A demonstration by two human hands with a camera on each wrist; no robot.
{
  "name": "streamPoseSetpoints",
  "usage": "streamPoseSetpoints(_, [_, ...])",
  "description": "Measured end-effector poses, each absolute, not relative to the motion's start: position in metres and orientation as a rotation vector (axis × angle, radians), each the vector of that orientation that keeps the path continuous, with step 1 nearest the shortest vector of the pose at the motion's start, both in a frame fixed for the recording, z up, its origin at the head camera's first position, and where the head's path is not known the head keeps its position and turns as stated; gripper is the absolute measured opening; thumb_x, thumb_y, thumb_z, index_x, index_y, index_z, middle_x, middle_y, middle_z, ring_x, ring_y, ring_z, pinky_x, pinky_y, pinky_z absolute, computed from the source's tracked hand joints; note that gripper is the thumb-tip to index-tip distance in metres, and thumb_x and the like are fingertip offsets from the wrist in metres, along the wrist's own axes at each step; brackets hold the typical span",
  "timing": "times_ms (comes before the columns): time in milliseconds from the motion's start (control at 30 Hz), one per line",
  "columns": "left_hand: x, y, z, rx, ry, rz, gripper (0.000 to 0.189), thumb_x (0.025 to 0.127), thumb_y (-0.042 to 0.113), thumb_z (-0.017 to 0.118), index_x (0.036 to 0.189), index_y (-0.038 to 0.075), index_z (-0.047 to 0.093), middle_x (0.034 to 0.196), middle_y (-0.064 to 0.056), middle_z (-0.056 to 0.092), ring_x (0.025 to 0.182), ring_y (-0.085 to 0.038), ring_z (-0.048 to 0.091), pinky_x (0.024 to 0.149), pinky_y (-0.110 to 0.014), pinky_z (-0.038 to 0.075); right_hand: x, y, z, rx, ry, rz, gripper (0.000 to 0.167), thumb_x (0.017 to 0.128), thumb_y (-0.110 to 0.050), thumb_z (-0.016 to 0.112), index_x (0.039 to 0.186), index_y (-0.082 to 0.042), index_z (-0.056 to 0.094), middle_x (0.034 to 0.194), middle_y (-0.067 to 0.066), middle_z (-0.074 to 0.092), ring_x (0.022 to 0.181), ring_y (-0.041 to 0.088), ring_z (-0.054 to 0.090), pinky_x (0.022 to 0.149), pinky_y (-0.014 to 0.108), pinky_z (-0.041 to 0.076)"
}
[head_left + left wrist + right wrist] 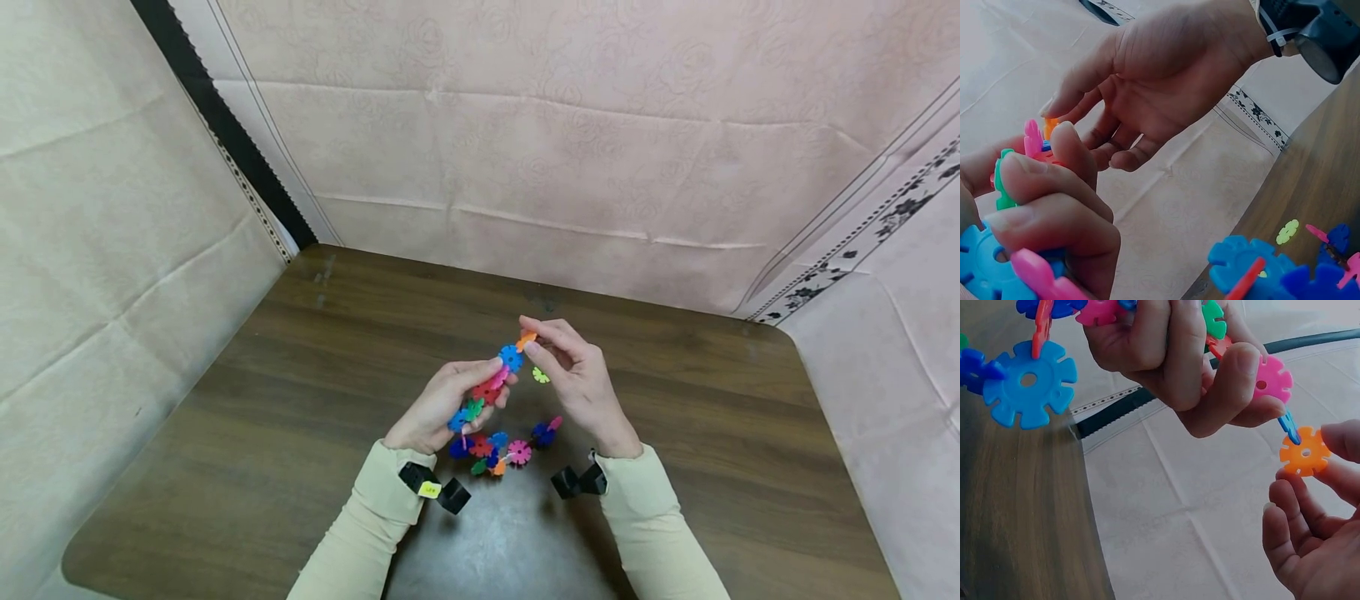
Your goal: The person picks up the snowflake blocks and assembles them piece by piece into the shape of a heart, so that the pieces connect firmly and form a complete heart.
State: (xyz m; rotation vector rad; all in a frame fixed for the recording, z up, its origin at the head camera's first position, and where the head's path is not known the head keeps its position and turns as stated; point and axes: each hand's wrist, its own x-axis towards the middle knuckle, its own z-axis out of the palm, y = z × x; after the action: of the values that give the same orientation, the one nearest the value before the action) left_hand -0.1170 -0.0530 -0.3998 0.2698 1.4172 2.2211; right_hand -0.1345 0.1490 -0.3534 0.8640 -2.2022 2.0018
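Note:
My left hand point(442, 402) grips a chain of coloured, notched plastic snowflake discs, joined edge to edge. Along the gripped stretch are a green disc point(474, 409), a red disc point(487, 392), a pink disc point(1274, 379) and a blue disc point(512, 358). At the chain's upper end, my right hand point(583, 385) pinches an orange disc point(1307, 452) between thumb and fingers. In the right wrist view its edge meets the blue disc; whether the slots are fully locked I cannot tell. More of the chain, with a large light-blue disc point(1030, 384), hangs below my left hand.
A yellow-green disc point(541, 375) lies apart on the brown wooden table point(300, 433), beyond the chain's lower part. Nearer me are a pink disc point(519, 452) and a dark-blue disc point(543, 434). Pale patterned cloth point(525, 167) hangs behind the table and at both sides.

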Motion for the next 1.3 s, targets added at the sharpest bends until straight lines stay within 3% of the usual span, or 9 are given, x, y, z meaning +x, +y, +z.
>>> streamPoseSetpoints(233, [-0.118, -0.053, -0.399, 0.277, 1.406, 2.238, 0.036, 0.100, 0.036, 0.054, 0.100, 0.003, 0.068, 0.077, -0.004, 0.062, 0.048, -0.010, 0.047, 0.042, -0.017, 0.038, -0.131, 0.146, -0.352, 0.867, -2.213, 1.969, 0.032, 0.099, -0.001, 0.050, 0.131, 0.003, 0.058, 0.119, 0.021, 0.062, 0.109, 0.023, 0.061, 0.095, 0.036, 0.050])
streamPoseSetpoints(633, [-0.117, -0.054, -0.396, 0.267, 1.377, 2.260, 0.036, 0.098, 0.037, 0.058, 0.102, 0.002, 0.068, 0.079, -0.005, 0.064, 0.047, -0.010, 0.047, 0.040, -0.016, 0.035, -0.130, 0.142, -0.351, 0.881, -2.210, 1.931, 0.031, 0.099, 0.000, 0.050, 0.129, 0.004, 0.059, 0.119, 0.022, 0.061, 0.105, 0.024, 0.060, 0.086, 0.023, 0.051])
streamPoseSetpoints(867, [-0.116, -0.055, -0.394, 0.273, 1.386, 2.257, 0.035, 0.098, 0.036, 0.057, 0.102, 0.003, 0.068, 0.079, -0.005, 0.064, 0.048, -0.011, 0.048, 0.041, -0.017, 0.035, -0.130, 0.143, -0.349, 0.894, -2.233, 1.954, 0.031, 0.099, 0.001, 0.051, 0.128, 0.007, 0.059, 0.117, 0.023, 0.061, 0.102, 0.023, 0.061, 0.086, 0.024, 0.052])
streamPoseSetpoints(1067, [-0.117, -0.053, -0.394, 0.263, 1.398, 2.258, 0.036, 0.097, 0.037, 0.059, 0.103, 0.002, 0.068, 0.079, -0.005, 0.065, 0.048, -0.011, 0.048, 0.041, -0.017, 0.034, -0.139, 0.144, -0.366, 0.901, -2.216, 1.992, 0.034, 0.100, 0.000, 0.050, 0.133, -0.002, 0.059, 0.118, 0.018, 0.062, 0.104, 0.023, 0.060, 0.081, 0.022, 0.052])
streamPoseSetpoints(1300, [-0.116, -0.052, -0.396, 0.240, 1.372, 2.284, 0.039, 0.097, 0.039, 0.058, 0.102, 0.002, 0.067, 0.079, -0.005, 0.063, 0.049, -0.011, 0.051, 0.043, -0.017, 0.039, -0.143, 0.147, -0.380, 0.908, -2.150, 2.041, 0.035, 0.100, -0.006, 0.053, 0.133, -0.014, 0.061, 0.122, 0.009, 0.062, 0.112, 0.027, 0.059, 0.093, 0.032, 0.050])
